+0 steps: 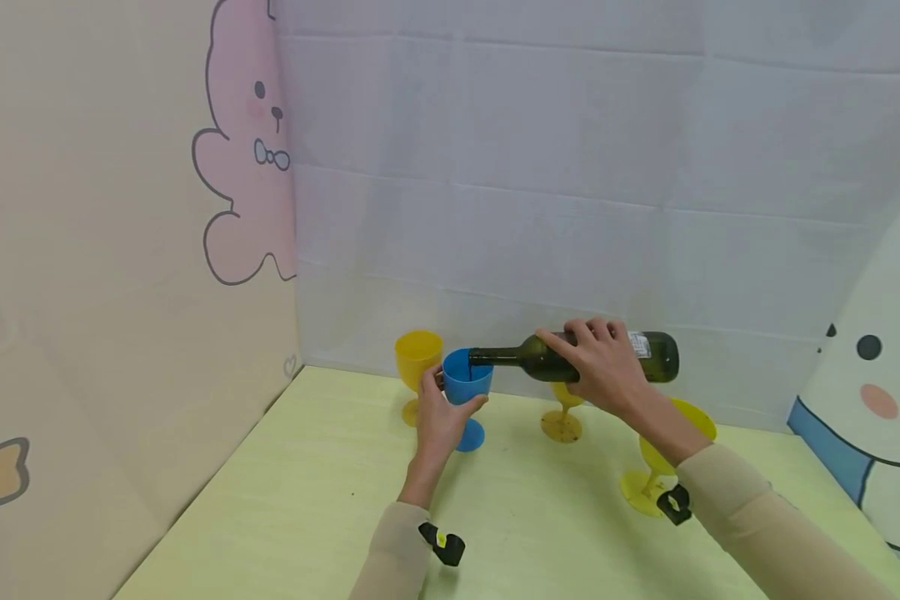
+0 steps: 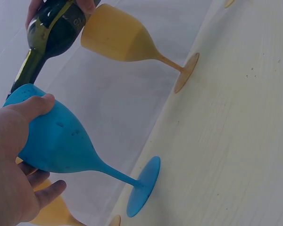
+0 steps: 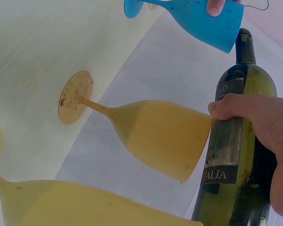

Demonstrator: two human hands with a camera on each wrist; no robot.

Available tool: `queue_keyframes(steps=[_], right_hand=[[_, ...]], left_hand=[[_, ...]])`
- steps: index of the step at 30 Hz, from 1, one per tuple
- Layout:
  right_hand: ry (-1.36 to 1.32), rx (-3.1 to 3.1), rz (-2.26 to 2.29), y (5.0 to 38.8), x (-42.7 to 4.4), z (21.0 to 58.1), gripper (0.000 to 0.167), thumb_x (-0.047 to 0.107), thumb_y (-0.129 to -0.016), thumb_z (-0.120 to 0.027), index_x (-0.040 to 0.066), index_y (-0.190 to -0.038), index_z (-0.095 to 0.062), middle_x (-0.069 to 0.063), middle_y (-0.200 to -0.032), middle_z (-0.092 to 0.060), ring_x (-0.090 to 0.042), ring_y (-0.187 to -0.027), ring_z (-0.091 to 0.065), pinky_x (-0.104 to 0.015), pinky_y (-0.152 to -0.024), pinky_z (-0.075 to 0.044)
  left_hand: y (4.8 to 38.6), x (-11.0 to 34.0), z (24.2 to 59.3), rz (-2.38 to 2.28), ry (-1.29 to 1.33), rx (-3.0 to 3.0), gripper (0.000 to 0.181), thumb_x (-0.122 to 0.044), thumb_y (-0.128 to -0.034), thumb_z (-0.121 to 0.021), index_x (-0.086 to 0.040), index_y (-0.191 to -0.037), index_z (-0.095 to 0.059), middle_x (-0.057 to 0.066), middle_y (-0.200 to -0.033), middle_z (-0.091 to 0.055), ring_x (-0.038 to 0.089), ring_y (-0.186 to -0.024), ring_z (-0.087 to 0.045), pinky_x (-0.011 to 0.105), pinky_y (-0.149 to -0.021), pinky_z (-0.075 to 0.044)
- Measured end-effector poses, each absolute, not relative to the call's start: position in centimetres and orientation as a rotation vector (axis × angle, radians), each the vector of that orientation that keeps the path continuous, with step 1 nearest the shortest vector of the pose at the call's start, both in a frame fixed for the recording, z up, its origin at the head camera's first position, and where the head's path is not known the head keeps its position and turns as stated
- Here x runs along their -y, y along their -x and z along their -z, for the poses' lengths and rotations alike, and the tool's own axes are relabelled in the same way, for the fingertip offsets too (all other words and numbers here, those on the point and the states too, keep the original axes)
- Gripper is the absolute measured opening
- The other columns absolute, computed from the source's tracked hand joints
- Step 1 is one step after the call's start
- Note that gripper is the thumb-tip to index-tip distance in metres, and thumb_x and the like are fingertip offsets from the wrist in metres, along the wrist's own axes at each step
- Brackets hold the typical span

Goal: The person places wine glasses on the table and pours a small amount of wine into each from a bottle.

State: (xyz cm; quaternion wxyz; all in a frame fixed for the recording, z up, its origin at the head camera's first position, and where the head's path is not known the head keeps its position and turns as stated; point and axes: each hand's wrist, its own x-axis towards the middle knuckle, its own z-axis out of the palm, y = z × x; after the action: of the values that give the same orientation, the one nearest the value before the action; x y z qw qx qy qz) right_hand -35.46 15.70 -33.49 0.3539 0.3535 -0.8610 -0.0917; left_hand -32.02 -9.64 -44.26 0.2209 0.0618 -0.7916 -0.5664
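A blue goblet [image 1: 468,387] stands on the table, and the left hand [image 1: 441,421] grips its bowl with thumb and fingers around it. The right hand [image 1: 603,362] holds a dark green bottle [image 1: 546,358] nearly level, its mouth over the goblet's rim. A thin dark stream shows at the bottle's mouth inside the goblet. In the left wrist view the thumb lies on the blue bowl [image 2: 61,136]. In the right wrist view the right hand [image 3: 269,132] is wrapped round the labelled body of the bottle [image 3: 226,155].
One orange-yellow goblet [image 1: 418,358] stands behind and left of the blue one. Another [image 1: 562,425] is below the bottle, partly hidden by it. A brighter yellow goblet [image 1: 648,483] stands beneath the right forearm. Cloth walls rise behind and beside the pale table [image 1: 285,500].
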Motion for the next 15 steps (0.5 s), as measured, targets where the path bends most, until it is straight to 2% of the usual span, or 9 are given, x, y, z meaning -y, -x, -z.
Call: queue_keyframes(steps=[15], right_hand=[[-0.91,2.207,0.206,35.56,-15.62,33.64,0.088,0.035,-0.066,-0.09,0.031,-0.144,-0.049,-0.017,-0.118,-0.057,-0.039,-0.101,-0.051,-0.053,-0.082,-0.043]], left_hand=[[32.25,9.8,44.43,1.594,-0.18,2.195,0.084,-0.032,-0.079,-0.085,-0.014,-0.143,-0.034,0.011,-0.142,-0.047,0.03,-0.128,-0.049,0.049,-0.108,-0.047]])
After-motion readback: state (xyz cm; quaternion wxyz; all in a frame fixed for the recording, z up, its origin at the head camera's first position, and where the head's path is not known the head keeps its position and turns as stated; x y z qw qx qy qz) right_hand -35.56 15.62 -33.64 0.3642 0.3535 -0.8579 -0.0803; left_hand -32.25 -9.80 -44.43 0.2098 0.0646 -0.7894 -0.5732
